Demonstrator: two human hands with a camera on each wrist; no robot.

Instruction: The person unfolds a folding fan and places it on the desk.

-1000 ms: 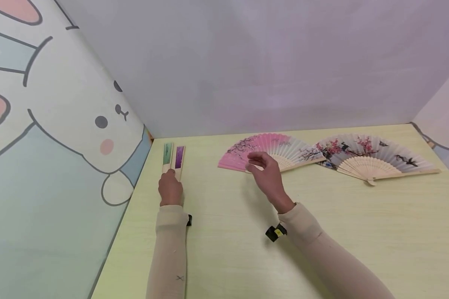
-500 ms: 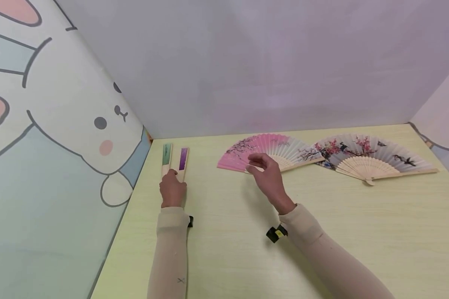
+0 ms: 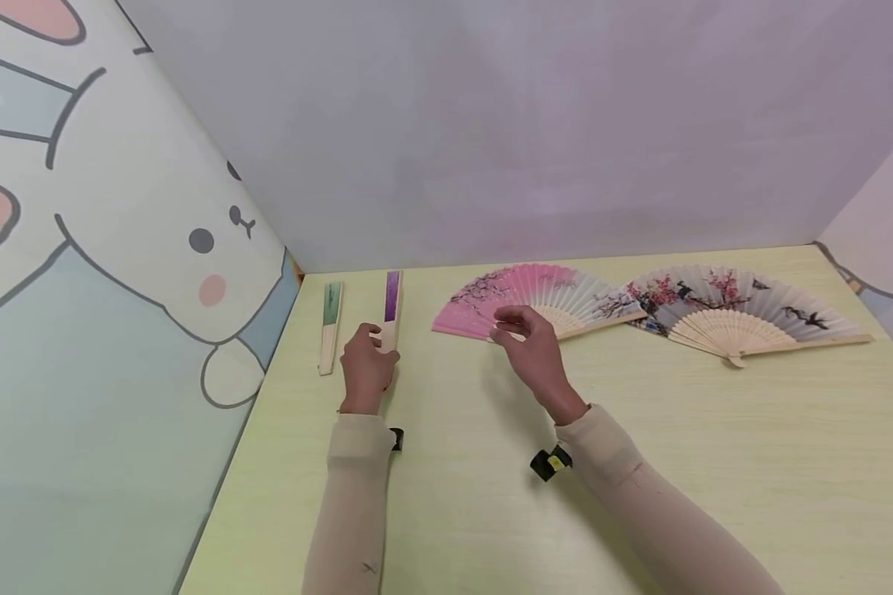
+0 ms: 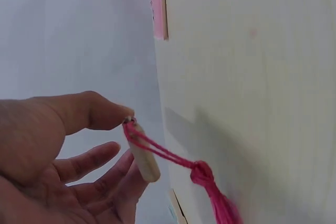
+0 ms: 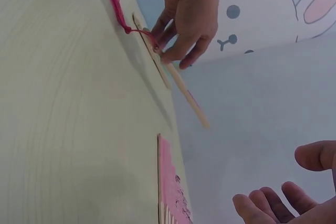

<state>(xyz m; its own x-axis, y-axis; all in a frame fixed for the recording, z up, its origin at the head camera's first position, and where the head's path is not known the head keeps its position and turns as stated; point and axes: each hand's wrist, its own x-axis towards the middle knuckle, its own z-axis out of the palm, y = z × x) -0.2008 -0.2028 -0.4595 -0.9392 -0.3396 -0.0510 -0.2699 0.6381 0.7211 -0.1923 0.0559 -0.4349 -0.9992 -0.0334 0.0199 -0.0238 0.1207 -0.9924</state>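
Between thumb and fingers my left hand (image 3: 367, 372) pinches the handle end of a folded fan (image 3: 392, 297) with a purple strip. The right wrist view shows this purple fan (image 5: 184, 85) raised off the table and tilted. From its end hangs a red tassel (image 4: 206, 179), seen in the left wrist view. A folded green fan (image 3: 331, 322) lies just left of that hand. My right hand (image 3: 532, 359), fingers loosely bent and holding nothing, hovers by the front edge of a spread pink-and-white fan (image 3: 487, 302) with a blossom print.
Right of the pink fan lies a spread grey-white fan (image 3: 777, 310) with flowers and birds, its left edge meeting the pink one. A pale wall (image 3: 491, 149) rises behind the light wood table (image 3: 446, 496). A rabbit-printed wall (image 3: 141, 248) stands left.
My left hand has moved right with the purple fan, which has come away from the green fan and up off the table. The right hand stays where it was.
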